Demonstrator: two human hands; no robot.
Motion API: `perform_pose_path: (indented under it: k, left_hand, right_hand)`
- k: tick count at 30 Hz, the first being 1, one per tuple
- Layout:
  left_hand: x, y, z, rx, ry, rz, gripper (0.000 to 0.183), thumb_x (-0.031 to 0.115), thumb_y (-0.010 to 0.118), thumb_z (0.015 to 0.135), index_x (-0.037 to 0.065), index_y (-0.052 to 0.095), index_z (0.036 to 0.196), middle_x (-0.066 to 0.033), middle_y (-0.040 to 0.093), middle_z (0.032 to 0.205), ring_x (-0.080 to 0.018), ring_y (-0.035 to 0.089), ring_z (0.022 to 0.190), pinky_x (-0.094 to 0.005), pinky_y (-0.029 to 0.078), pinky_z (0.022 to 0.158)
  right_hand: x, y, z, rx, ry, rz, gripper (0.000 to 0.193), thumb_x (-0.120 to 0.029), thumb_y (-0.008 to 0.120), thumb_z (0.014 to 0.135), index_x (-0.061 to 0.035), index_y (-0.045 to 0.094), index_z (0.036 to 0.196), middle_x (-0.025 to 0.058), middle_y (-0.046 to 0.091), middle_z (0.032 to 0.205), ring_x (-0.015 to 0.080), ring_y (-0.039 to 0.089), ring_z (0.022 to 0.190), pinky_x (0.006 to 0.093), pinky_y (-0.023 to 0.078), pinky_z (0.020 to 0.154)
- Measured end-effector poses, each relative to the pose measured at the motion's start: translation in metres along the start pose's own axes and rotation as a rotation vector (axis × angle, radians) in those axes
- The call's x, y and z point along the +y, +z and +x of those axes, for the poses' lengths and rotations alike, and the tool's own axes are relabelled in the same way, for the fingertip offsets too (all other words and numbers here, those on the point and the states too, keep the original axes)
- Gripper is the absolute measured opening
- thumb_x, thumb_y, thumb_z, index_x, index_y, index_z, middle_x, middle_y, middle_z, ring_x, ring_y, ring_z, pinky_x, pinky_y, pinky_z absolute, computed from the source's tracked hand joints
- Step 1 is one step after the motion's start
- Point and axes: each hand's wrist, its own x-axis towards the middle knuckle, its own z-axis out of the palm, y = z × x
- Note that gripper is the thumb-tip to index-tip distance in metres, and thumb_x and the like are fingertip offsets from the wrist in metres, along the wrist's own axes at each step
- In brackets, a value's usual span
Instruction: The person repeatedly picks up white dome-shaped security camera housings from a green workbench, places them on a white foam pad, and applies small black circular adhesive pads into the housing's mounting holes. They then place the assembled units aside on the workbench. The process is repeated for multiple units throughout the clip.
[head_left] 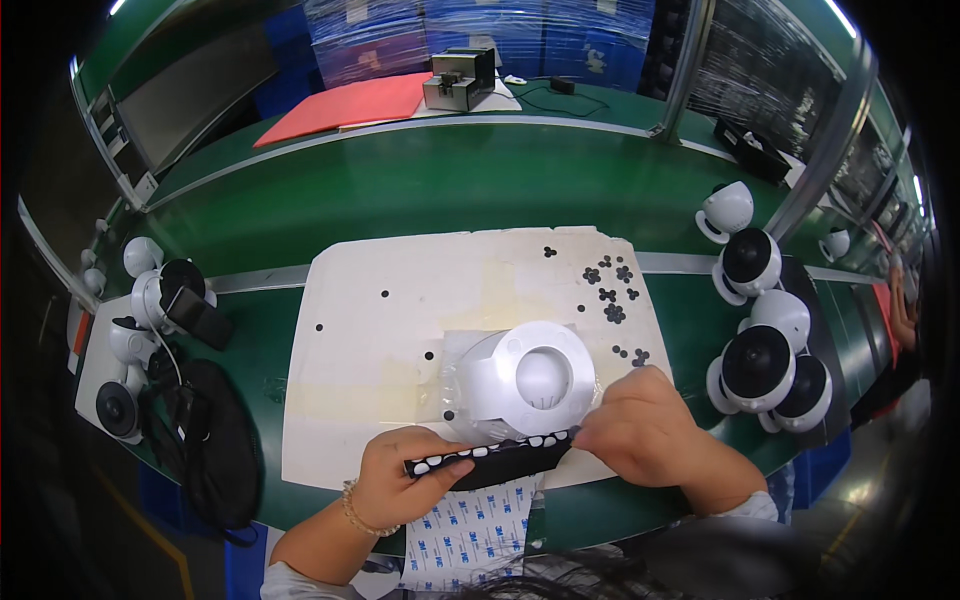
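so in the head view, our left hand [418, 472], around 8 o'clock from the white housing [508, 375], is clamping a black strip [515, 462] edged with white spots. our right hand [640, 425], at 4 o'clock, is pinched at the strip's right end, though we can't tell if it's got the strip itself or one small piece. the strip sits just below the housing, at 6 to 7 o'clock, with a printed sheet [466, 535] under it. loose black dots [615, 314] lie at 2 o'clock on the pale board [370, 370], on the green worktop [450, 180]. we reckon we're mid-peel; next move calls for a steady left grip and a fine right-hand pinch.
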Motion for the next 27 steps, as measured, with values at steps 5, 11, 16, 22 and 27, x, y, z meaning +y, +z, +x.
perform_pose_path:
  k: [5, 11, 16, 22, 27]
  left_hand:
    - [0.003, 0.001, -0.001, -0.047, 0.049, 0.024, 0.019, -0.004, 0.066, 0.069, -0.002, 0.055, 0.084, -0.0134, 0.059, 0.07, -0.0176, 0.056, 0.06, -0.0272, 0.044, 0.056]
    - [0.0, 0.01, -0.002, 0.032, 0.049, 0.014, 0.018, 0.003, 0.067, 0.068, 0.001, 0.065, 0.086, -0.0129, 0.062, 0.068, -0.0199, 0.058, 0.056, -0.0262, 0.043, 0.052]
    - [0.006, 0.009, -0.004, -0.003, -0.09, 0.021, 0.018, 0.003, 0.067, 0.068, 0.001, 0.064, 0.086, -0.0125, 0.062, 0.067, -0.0202, 0.058, 0.056, -0.0259, 0.044, 0.053]
    - [-0.002, 0.009, 0.002, -0.033, 0.237, 0.166, 0.025, 0.002, 0.066, 0.063, 0.004, 0.064, 0.088, -0.0122, 0.061, 0.088, -0.0177, 0.058, 0.059, -0.0264, 0.046, 0.056]
    - [-0.015, 0.013, 0.003, -0.096, 0.342, 0.268, 0.038, 0.005, 0.064, 0.055, 0.008, 0.064, 0.093, -0.0115, 0.05, 0.121, -0.0206, 0.055, 0.057, -0.0282, 0.045, 0.055]
  right_hand:
    - [-0.006, 0.002, -0.003, 0.297, 0.105, 0.272, 0.03, 0.0, 0.066, 0.067, -0.009, 0.057, 0.094, 0.0055, 0.059, 0.082, 0.0227, 0.054, 0.073, 0.0328, 0.04, 0.064]
    - [-0.018, 0.035, 0.016, 0.245, -0.051, 0.309, 0.032, -0.001, 0.064, 0.07, -0.0099, 0.057, 0.1, 0.0109, 0.059, 0.09, 0.0238, 0.057, 0.071, 0.0312, 0.042, 0.063]
    - [-0.025, 0.033, 0.006, 0.035, -0.175, 0.246, 0.041, -0.003, 0.06, 0.067, -0.0152, 0.057, 0.107, 0.0104, 0.051, 0.104, 0.0191, 0.054, 0.077, 0.0276, 0.042, 0.06]
    - [-0.023, 0.021, 0.005, 0.104, -0.043, 0.424, 0.042, 0.009, 0.053, 0.07, -0.0105, 0.052, 0.107, 0.0112, 0.051, 0.101, 0.019, 0.052, 0.078, 0.0272, 0.043, 0.062]
    - [0.019, 0.015, 0.027, 0.303, 0.377, 0.584, 0.052, 0.013, 0.042, 0.077, -0.0024, 0.027, 0.124, 0.0148, 0.044, 0.11, 0.0137, 0.049, 0.076, 0.0251, 0.042, 0.071]
